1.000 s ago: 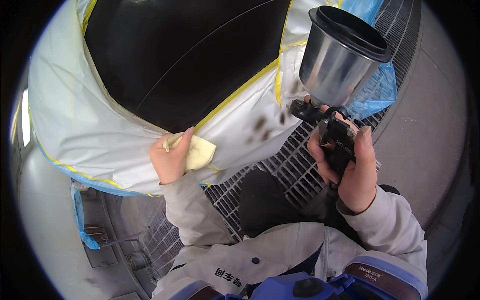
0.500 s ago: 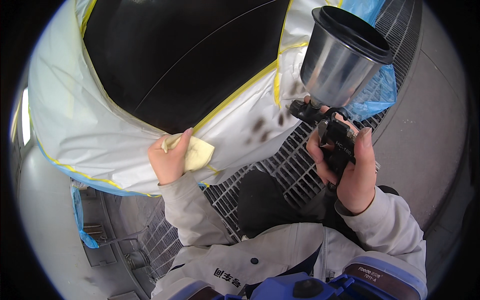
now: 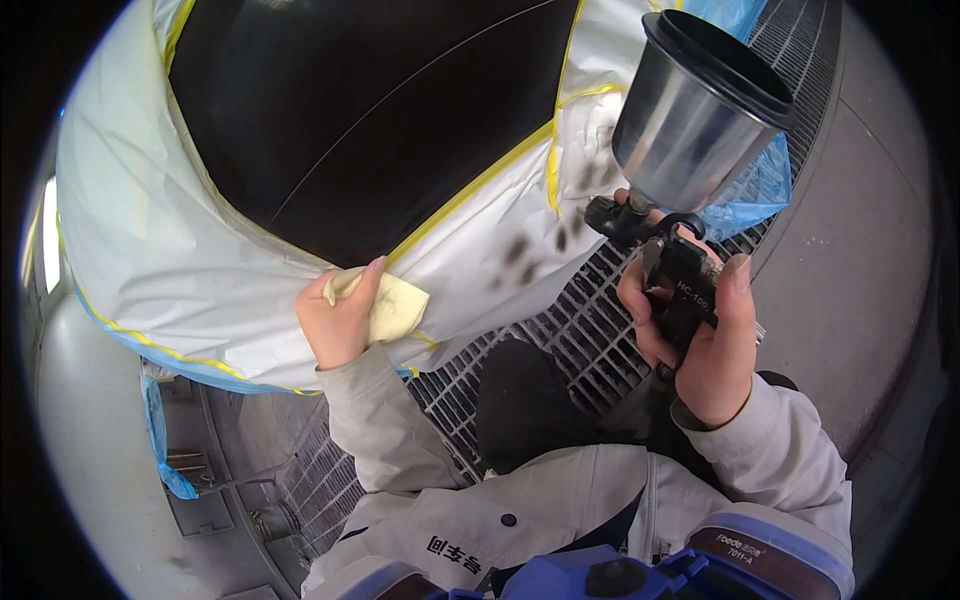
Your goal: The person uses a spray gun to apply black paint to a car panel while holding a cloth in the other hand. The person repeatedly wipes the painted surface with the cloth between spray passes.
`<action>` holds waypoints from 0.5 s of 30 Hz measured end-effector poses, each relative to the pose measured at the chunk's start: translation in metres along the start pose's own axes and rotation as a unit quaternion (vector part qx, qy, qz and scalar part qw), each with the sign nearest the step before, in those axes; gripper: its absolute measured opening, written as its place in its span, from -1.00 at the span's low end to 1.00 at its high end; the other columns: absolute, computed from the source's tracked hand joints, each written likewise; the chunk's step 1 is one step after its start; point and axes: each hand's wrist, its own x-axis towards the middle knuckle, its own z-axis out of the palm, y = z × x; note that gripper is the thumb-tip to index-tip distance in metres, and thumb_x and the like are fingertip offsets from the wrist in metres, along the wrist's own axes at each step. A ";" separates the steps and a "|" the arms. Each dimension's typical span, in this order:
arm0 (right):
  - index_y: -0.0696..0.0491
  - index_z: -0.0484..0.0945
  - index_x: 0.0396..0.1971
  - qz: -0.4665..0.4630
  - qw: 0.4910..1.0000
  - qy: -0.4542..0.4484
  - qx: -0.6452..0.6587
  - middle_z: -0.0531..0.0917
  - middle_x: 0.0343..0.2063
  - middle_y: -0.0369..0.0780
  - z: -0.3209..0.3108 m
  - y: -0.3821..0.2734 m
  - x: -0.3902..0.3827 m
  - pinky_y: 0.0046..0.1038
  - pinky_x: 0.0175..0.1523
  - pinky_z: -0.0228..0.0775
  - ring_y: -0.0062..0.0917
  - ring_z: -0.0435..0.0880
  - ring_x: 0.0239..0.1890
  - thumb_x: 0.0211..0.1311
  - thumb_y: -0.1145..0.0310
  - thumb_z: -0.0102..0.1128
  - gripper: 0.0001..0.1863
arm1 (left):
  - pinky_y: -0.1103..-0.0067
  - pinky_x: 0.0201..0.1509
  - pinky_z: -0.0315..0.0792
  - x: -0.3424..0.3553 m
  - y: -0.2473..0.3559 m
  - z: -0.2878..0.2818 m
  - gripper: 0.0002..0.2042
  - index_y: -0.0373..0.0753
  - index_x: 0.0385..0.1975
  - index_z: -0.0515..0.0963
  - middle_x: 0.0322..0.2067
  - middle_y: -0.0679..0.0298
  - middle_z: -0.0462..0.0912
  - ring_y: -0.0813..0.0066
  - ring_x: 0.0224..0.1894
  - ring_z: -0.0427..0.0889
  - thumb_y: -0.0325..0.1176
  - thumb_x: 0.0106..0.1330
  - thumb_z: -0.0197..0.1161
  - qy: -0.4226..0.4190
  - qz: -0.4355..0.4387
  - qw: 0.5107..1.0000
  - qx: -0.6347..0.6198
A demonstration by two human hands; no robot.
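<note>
Left hand (image 3: 335,322) unmoved, pinching pale-yellow cloth (image 3: 402,308) near lower corner of black panel (image 3: 370,120); right hand (image 3: 722,365) wrapped round spray gun (image 3: 688,298), its cup (image 3: 690,135) shifted slightly rightward over last half second; seemingly wrist adjustment, little advance in work

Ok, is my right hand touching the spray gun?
Touching. The head view shows the right hand wrapped around the black handle of the spray gun, with no gap at the palm.
</note>
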 end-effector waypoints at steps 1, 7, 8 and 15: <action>0.24 0.54 0.08 0.001 1.000 0.007 0.003 0.53 -0.48 -0.31 0.001 0.000 0.000 -0.66 -0.54 0.06 -0.78 0.28 -0.66 0.54 -0.47 -0.38 -0.05 | 0.59 -0.40 0.44 0.000 0.001 0.000 -0.74 -0.43 -0.50 0.73 -0.58 0.31 0.71 0.66 -0.53 0.55 -0.37 0.19 0.66 0.000 -0.003 1.000 -0.002; 0.18 0.51 -0.08 -0.016 0.999 -0.028 -0.002 0.54 -0.48 -0.30 0.001 0.002 -0.003 -0.64 -0.55 0.08 -0.76 0.30 -0.68 0.53 -0.50 -0.37 -0.09 | 0.57 -0.40 0.45 -0.001 0.002 -0.002 -0.74 -0.41 -0.50 0.73 -0.58 0.29 0.72 0.63 -0.53 0.57 -0.34 0.19 0.65 -0.008 -0.026 0.999 -0.022; 0.17 0.50 -0.10 -0.015 0.999 -0.029 0.001 0.54 -0.48 -0.29 0.001 0.003 -0.003 -0.64 -0.55 0.08 -0.76 0.30 -0.68 0.53 -0.50 -0.36 -0.10 | 0.56 -0.40 0.46 -0.001 0.002 -0.003 -0.73 -0.42 -0.50 0.73 -0.58 0.28 0.72 0.62 -0.54 0.58 -0.33 0.19 0.65 -0.009 -0.025 0.999 -0.022; 0.10 0.40 0.15 -0.030 0.999 0.004 0.037 0.54 -0.45 -0.21 0.006 0.011 -0.009 -0.60 -0.59 0.13 -0.71 0.26 -0.72 0.51 -0.50 -0.35 -0.13 | 0.54 -0.41 0.48 0.000 -0.002 -0.008 -0.69 -0.42 -0.51 0.71 -0.59 0.22 0.73 0.59 -0.55 0.62 -0.28 0.21 0.63 -0.033 -0.036 0.998 -0.043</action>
